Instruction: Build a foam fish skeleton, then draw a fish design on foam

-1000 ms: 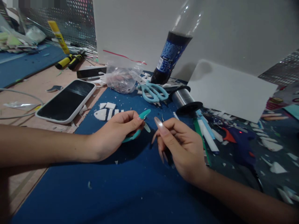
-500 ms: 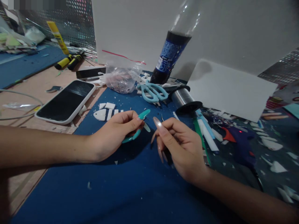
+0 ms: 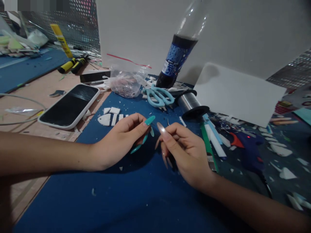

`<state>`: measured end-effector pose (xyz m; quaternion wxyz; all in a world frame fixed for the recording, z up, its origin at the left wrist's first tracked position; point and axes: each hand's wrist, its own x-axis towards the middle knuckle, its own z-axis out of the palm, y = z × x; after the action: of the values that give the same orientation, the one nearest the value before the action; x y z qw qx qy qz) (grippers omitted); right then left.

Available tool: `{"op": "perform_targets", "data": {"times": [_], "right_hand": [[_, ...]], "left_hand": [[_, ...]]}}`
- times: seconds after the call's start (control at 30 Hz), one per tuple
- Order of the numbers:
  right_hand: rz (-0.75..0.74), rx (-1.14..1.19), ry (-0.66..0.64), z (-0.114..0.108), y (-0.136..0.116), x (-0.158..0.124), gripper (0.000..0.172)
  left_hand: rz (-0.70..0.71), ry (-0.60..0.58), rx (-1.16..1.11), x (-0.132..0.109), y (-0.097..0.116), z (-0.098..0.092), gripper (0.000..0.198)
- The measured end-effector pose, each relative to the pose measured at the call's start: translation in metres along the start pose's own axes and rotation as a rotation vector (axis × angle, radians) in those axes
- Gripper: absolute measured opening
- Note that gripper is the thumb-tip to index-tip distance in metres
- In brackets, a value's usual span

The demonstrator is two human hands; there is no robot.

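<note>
Over the blue mat (image 3: pixel 97 207), my left hand (image 3: pixel 125 134) is closed in a pinch, thumb pressed toward the bent index finger, long teal nails pointing right. A small pale sliver shows just below the thumb tip; whether it is a nail or a held piece I cannot tell. Close by on the right, my right hand (image 3: pixel 186 152) is also pinched, with fingers curled under the thumb. Anything in it is too fine or hidden to make out. The fingertips of both hands nearly meet. White cut pieces laid out like a fish skeleton (image 3: pixel 104 119) lie behind my left hand.
Behind the hands are light-blue scissors (image 3: pixel 159 97), a spool of clear line (image 3: pixel 189 102), a zip bag (image 3: pixel 126 82) and a dark soda bottle (image 3: pixel 176 58). A phone (image 3: pixel 69 106) lies left. At right are a glue gun (image 3: pixel 251 152) and white scraps (image 3: pixel 280 149).
My right hand has shifted slightly left, toward the left hand. The lower fingers of my left hand have moved a little. The surrounding objects stay in place.
</note>
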<state>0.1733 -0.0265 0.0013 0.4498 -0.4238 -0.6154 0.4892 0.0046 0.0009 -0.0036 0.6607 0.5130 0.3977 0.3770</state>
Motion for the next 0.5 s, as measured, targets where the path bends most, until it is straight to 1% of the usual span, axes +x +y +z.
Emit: {"op": "perform_targets", "data": {"times": [0.1,0.2,0.33,0.4,0.5], "right_hand": [[-0.002,-0.023,0.001,-0.0001,0.0007,-0.0006,0.025],[-0.008,-0.045,0.015,0.0004,0.0010,-0.0003,0.025],[-0.003,-0.033,0.010,0.0012,0.0004,0.0006,0.026],[0.007,-0.024,0.002,0.0011,0.0002,0.0008,0.026],[0.031,-0.011,-0.028,0.0002,0.0010,0.0007,0.027]], "left_hand": [[-0.006,0.006,0.037,-0.0003,0.0028,0.0023,0.024],[-0.002,-0.018,0.120,-0.0010,0.0072,0.0039,0.024],[0.041,-0.030,0.205,-0.0011,0.0088,0.0027,0.023],[0.112,-0.032,0.256,-0.0002,0.0078,0.0009,0.025],[0.321,-0.001,0.420,0.0020,0.0070,-0.0031,0.027]]}}
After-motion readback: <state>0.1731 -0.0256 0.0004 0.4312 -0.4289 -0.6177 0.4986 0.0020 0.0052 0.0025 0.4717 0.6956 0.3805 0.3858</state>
